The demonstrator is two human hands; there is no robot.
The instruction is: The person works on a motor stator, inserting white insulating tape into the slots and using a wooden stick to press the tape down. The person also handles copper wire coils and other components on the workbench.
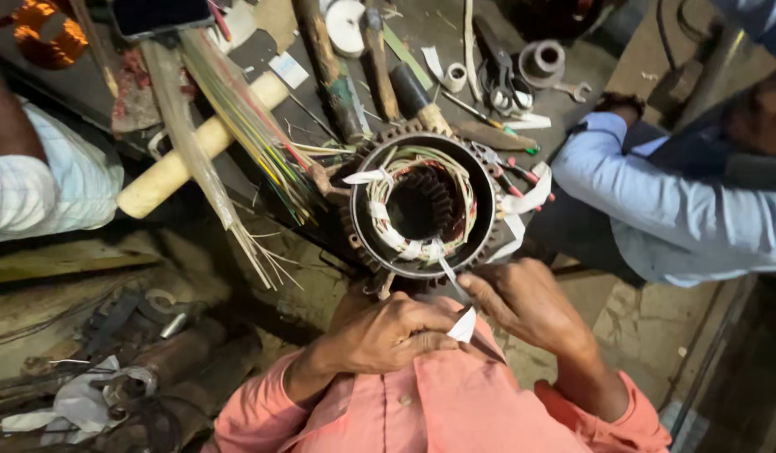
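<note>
Tape point(463, 323), a white strip, runs taut between 2 closed hands: left hand point(388, 331) pinches its lower end, right hand point(518, 298) grips it just above. Straight beyond both grips sits the motor stator point(421, 205), pliers point(510, 168) farther off.

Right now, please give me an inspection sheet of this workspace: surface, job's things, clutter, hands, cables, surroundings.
Surface: dark workbench, crowded with tools.
Job's things: round motor stator with tied windings, at the bench edge; white tape strip running from it to the hands.
Clutter: wooden mallet, bundle of thin coloured sticks, scissors, tape roll, spanner.
Hands: left hand closed on the white tape strip; right hand pinching it near the stator.
Cables: copper wire coil, top left.
Surroundings: another person's blue sleeve on the right; a white sleeve on the left; metal scrap on the floor.
</note>
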